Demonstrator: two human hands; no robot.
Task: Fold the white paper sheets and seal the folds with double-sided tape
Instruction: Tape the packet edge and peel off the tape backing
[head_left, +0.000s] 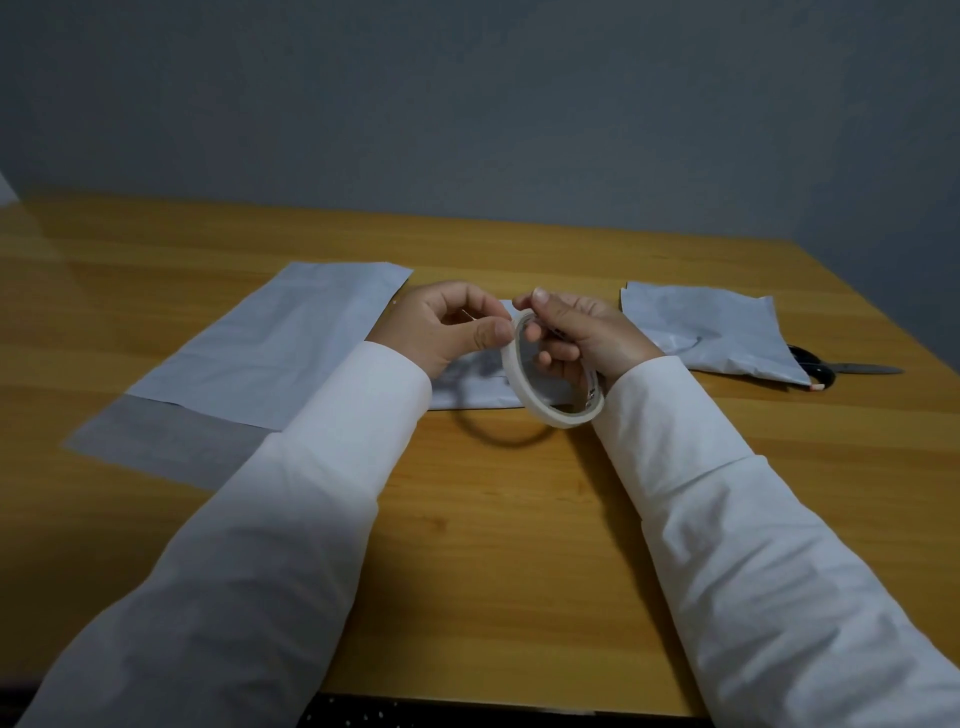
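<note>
You are holding the roll of tape (550, 384) up above the table (519, 545), in front of your chest, with both hands meeting at its upper edge. Your right hand (582, 338) is gripping the roll, fingers curling through its hole and thumb pressing on the outer rim at the top. Your left hand (447, 327) is pinching at the rim beside it, thumb and curled forefinger closing together on the edge of the roll; whether a loose end of tape is caught between them is too small to tell. The roll is tilting, its lower part hanging near your right sleeve (675, 415) and casting a ring of shadow on the wood.

A large sheet of paper (270, 343) is lying flat on the table to the left, partly under your left sleeve (332, 441). A smaller folded sheet (488, 384) is lying just under your hands. A crumpled sheet (711, 327) is lying to the right, covering the handles of a pair of scissors (852, 370)
</note>
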